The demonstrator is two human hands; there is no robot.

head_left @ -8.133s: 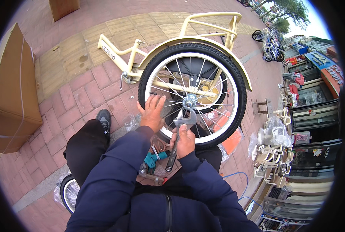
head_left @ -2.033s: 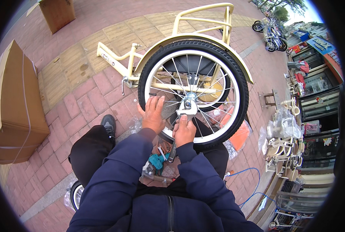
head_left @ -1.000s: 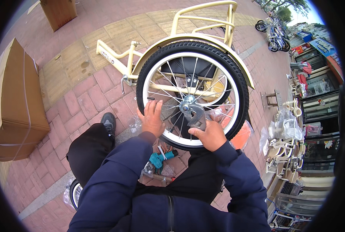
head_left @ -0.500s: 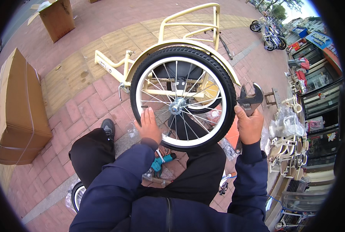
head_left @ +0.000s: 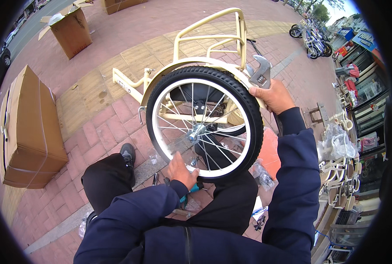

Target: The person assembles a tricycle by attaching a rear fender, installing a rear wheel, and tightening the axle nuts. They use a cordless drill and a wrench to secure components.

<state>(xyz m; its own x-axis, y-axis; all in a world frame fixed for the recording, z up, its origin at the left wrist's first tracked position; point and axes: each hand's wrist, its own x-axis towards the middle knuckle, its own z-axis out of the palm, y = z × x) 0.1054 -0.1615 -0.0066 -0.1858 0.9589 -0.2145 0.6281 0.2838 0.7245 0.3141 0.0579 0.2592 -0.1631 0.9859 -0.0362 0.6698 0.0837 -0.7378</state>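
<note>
A wheel with a black knobby tyre (head_left: 256, 132), white rim and silver spokes stands upright in front of me, its metal hub (head_left: 195, 133) facing me. It sits under the cream mudguard (head_left: 178, 65) of a cream cycle frame (head_left: 132, 88). My right hand (head_left: 276, 97) is closed round an adjustable wrench (head_left: 262, 72), its jaws pointing up beside the mudguard's right end. Against the wheel's lower left edge rests my left hand (head_left: 182, 172), thumb and fingers apart, holding no tool.
Teal power tool (head_left: 196, 188), partly hidden, lies on the brick paving below the wheel. Large cardboard boxes (head_left: 40, 136) stand at left. Plastic-wrapped parts (head_left: 336, 141) and cream pieces line the right side, near shopfronts. Parked bikes (head_left: 312, 39) stand far right.
My right hand has raised the wrench from the tyre's right side toward the mudguard. My left hand has slid down and right along the wheel's edge. The view has shifted slightly.
</note>
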